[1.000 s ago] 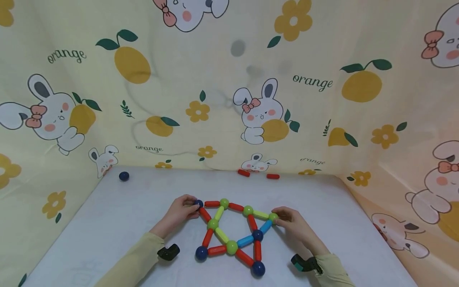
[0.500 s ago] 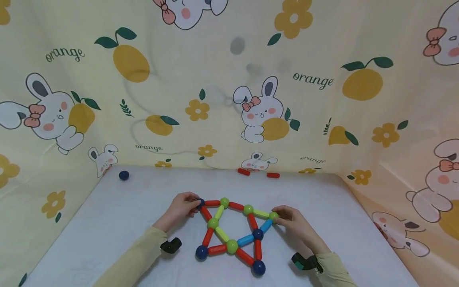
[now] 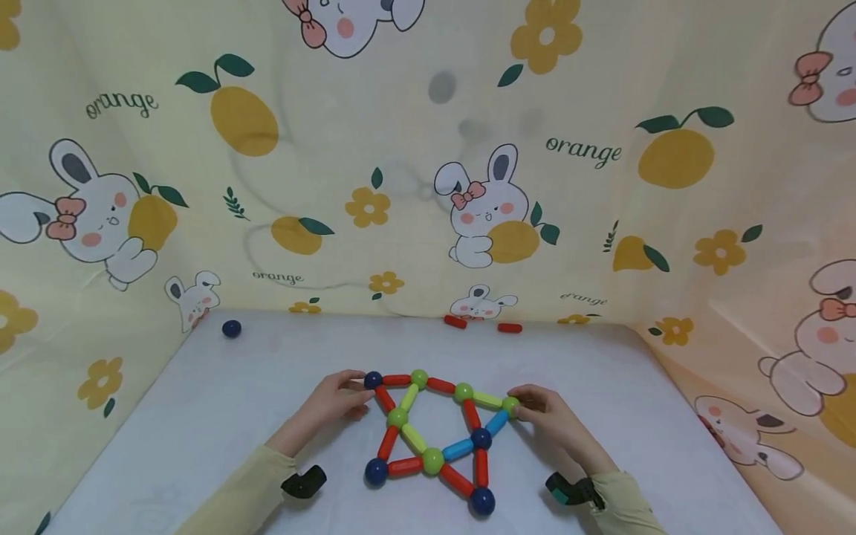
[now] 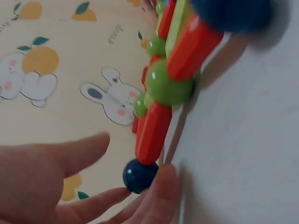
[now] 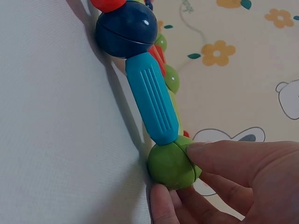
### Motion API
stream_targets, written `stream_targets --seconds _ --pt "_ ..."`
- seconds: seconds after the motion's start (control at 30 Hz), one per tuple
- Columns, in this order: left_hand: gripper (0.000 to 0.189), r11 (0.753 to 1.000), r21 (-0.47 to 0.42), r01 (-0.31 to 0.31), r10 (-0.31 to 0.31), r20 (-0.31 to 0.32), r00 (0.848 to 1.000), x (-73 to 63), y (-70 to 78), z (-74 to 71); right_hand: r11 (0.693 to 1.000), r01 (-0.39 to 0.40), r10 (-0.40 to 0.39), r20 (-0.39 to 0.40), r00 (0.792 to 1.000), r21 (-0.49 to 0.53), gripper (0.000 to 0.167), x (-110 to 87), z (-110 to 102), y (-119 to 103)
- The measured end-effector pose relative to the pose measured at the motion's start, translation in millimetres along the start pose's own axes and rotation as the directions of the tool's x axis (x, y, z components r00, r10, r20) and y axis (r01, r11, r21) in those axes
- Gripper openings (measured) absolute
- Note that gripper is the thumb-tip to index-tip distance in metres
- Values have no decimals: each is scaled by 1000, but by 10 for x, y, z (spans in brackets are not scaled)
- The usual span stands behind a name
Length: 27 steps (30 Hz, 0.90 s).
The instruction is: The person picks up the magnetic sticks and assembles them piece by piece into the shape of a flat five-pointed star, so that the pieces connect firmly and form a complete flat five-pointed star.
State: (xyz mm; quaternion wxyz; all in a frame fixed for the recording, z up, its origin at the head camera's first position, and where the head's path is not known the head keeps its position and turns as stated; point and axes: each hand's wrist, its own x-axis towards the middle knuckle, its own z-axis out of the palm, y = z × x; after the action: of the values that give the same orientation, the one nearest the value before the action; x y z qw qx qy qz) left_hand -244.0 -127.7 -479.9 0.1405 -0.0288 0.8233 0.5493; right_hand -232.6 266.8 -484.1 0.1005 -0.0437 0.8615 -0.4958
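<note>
A flat frame of magnetic rods and balls lies on the white table. My left hand [image 3: 336, 403] is at its far left corner, beside a navy ball [image 3: 373, 380]. In the left wrist view the thumb stands off that ball, while the other fingers lie against or very near it. The navy ball meets a red rod [image 3: 397, 380] leading to a green ball [image 3: 419, 379]. At the right corner, my right hand [image 3: 551, 423] pinches a green ball [image 5: 171, 164] between thumb and fingers. A blue rod [image 5: 152, 98] joins this ball to another navy ball [image 5: 126, 30].
A loose navy ball [image 3: 231, 328] sits at the table's back left. Two loose red rods, a left one [image 3: 455, 322] and a right one [image 3: 510, 328], lie along the back edge. A printed curtain [image 3: 401, 148] rises behind the table [image 3: 267, 357].
The navy ball at the far left has shifted right and closed its gap with the red rod. My left hand's grip on it has loosened, drawing back slightly. The right hand stays put.
</note>
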Motion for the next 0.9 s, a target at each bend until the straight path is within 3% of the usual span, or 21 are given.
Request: stream_targets --seconds 0.1,0.23,0.37,0.53,0.67,0.8,0.9 --pt "68 999 28 -20 17 107 994 -221 -27 5 1000 9 -9 -4 1000 7 35 -21 -4 -16" --pt "74 998 43 -51 38 261 965 -474 -67 38 1000 10 -10 5 1000 7 35 -16 -11 -28" --pt "74 991 51 -123 101 315 944 -623 -107 90 1000 -2 2 7 1000 -4 34 3 -6 -33" --pt "68 981 67 -184 155 304 940 -663 -137 116 1000 -6 6 -11 1000 -26 32 -2 5 -33" --pt "56 972 92 -214 183 271 945 -647 -157 36 997 19 -19 5 1000 -81 30 -40 21 -39" --pt "43 960 134 -244 220 173 960 -572 -183 -96 991 76 -67 83 994 -112 28 -122 49 -87" --pt "35 960 172 -221 214 58 975 -468 -216 -188 989 105 -87 167 982 -103 27 -191 95 -139"
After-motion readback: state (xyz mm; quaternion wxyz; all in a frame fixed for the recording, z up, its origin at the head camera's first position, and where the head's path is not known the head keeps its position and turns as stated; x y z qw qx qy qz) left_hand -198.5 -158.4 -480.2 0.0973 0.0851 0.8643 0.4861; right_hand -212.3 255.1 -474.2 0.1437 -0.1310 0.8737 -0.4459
